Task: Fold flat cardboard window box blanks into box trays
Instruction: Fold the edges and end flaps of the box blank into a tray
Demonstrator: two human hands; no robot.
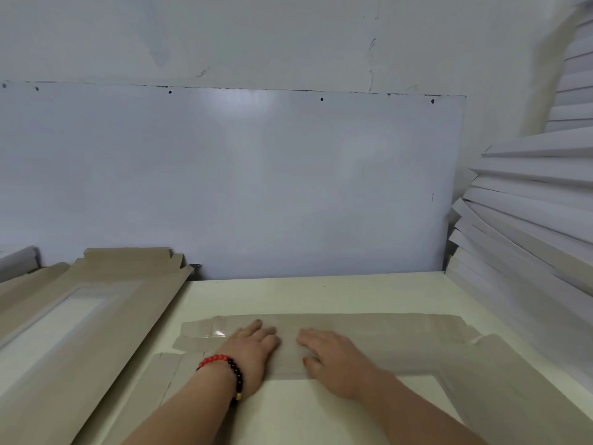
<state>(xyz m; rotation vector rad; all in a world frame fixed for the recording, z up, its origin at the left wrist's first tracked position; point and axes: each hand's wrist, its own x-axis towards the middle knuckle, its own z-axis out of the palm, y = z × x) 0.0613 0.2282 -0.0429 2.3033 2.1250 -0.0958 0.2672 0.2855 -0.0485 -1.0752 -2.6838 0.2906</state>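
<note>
A flat grey-brown cardboard window box blank (401, 345) lies on the pale table (321, 293) in front of me. Its clear window film shows a glint at the left end. My left hand (253, 354), with a red and black bead bracelet on the wrist, presses flat on the blank's far strip. My right hand (333, 361) lies flat just beside it, fingers spread on the same strip. Both hands press down and hold nothing.
A pile of flat window box blanks (80, 316) lies on the left, reaching the wall. Tall leaning stacks of folded white trays (529, 213) fill the right side. A white board (240, 181) stands against the wall behind the table.
</note>
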